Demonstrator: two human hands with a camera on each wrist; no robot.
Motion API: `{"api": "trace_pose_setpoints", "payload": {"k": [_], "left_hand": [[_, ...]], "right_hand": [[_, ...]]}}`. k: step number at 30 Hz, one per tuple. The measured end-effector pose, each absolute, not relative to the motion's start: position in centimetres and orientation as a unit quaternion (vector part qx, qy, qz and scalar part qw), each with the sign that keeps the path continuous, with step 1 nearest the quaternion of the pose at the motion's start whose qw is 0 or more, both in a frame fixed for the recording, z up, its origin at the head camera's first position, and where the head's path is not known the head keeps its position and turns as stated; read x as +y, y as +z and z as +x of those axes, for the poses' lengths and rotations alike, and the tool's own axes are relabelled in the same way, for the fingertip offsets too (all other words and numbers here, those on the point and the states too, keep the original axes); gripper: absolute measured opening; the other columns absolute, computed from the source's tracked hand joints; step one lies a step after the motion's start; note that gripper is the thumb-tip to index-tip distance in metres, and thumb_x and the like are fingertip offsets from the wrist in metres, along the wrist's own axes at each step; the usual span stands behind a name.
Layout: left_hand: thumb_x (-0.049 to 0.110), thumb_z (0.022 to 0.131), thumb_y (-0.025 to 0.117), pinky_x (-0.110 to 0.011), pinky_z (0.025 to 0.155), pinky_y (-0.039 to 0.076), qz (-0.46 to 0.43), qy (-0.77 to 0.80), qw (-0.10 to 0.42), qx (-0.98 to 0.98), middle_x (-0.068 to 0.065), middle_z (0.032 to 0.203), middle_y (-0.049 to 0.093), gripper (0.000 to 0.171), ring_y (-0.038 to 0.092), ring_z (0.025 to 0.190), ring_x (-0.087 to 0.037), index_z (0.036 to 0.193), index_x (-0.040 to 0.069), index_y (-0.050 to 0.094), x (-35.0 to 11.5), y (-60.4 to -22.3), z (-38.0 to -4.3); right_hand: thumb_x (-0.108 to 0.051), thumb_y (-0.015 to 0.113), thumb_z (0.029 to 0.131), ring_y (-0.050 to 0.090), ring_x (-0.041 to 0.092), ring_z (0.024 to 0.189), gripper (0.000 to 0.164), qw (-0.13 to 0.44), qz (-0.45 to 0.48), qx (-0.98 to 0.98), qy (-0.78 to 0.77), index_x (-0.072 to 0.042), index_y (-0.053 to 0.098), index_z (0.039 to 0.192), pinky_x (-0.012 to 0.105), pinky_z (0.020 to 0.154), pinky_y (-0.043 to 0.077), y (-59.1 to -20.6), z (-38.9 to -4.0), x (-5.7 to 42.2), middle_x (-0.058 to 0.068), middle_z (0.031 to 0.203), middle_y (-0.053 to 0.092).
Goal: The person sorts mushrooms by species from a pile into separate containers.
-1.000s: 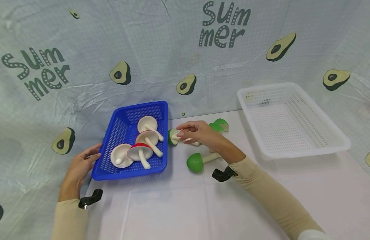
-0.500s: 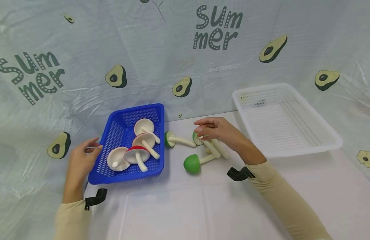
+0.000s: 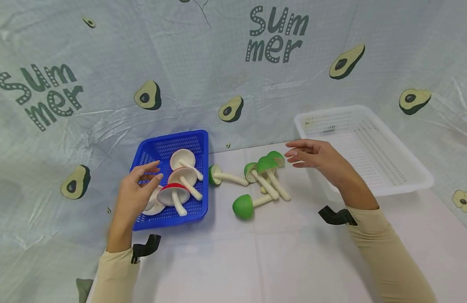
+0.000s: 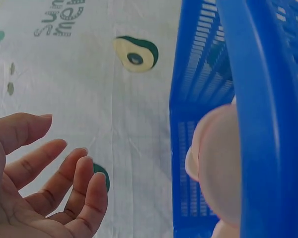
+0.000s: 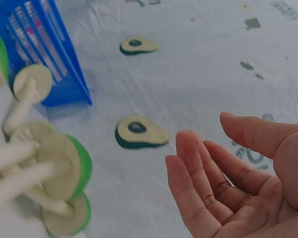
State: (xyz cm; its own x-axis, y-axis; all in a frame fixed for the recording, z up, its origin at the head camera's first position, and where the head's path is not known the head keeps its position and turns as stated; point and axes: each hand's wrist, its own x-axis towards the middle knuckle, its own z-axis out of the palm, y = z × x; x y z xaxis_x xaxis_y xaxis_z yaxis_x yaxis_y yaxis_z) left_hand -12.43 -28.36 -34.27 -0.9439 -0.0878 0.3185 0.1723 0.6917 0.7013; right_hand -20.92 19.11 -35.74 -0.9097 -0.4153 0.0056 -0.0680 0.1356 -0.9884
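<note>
Mushrooms point(image 3: 244, 206), green-capped, are lying beside blue basket point(image 3: 195, 141)
Left hand point(image 3: 134, 191) and right hand point(image 3: 319, 156) are hovering, loosely spread, holding nothing.

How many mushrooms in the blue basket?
4 visible in the head view: back mushroom, middle mushroom, front mushroom with red showing, and left mushroom, partly behind the left hand. More may be hidden.
</note>
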Motion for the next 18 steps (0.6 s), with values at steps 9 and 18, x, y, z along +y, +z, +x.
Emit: {"api": "trace_pose_setpoints", "payload": {"k": [9, 18], "left_hand": [[0.019, 0.100, 0.066, -0.011, 0.087, 0.048, -0.057, -0.438, 0.129, -0.888, -0.015, 0.124, 0.064, 0.040, 0.060, 0.107, -0.021, 0.139, 0.009, 0.063, -25.4, -34.8, -13.1], [0.017, 0.101, 0.066, -0.021, 0.090, 0.050, -0.097, -0.477, 0.095, -0.868, -0.014, 0.126, 0.063, 0.041, 0.062, 0.111, -0.023, 0.141, 0.013, 0.061, -22.6, -35.3, -13.5]], "right_hand": [[-0.025, 0.062, 0.103, 0.070, 0.016, 0.107, 0.042, 0.072, -0.116, 0.767, -0.627, -0.004, 0.057, 0.139, 0.024, 0.091, 0.056, -35.9, -20.3, 23.7, -0.003, 0.117, 0.072], [-0.019, 0.063, 0.102, 0.069, 0.007, 0.106, 0.040, 0.044, -0.084, 0.738, -0.668, -0.003, 0.057, 0.139, 0.021, 0.088, 0.056, -36.7, -20.1, 28.5, -0.006, 0.116, 0.072]]}}
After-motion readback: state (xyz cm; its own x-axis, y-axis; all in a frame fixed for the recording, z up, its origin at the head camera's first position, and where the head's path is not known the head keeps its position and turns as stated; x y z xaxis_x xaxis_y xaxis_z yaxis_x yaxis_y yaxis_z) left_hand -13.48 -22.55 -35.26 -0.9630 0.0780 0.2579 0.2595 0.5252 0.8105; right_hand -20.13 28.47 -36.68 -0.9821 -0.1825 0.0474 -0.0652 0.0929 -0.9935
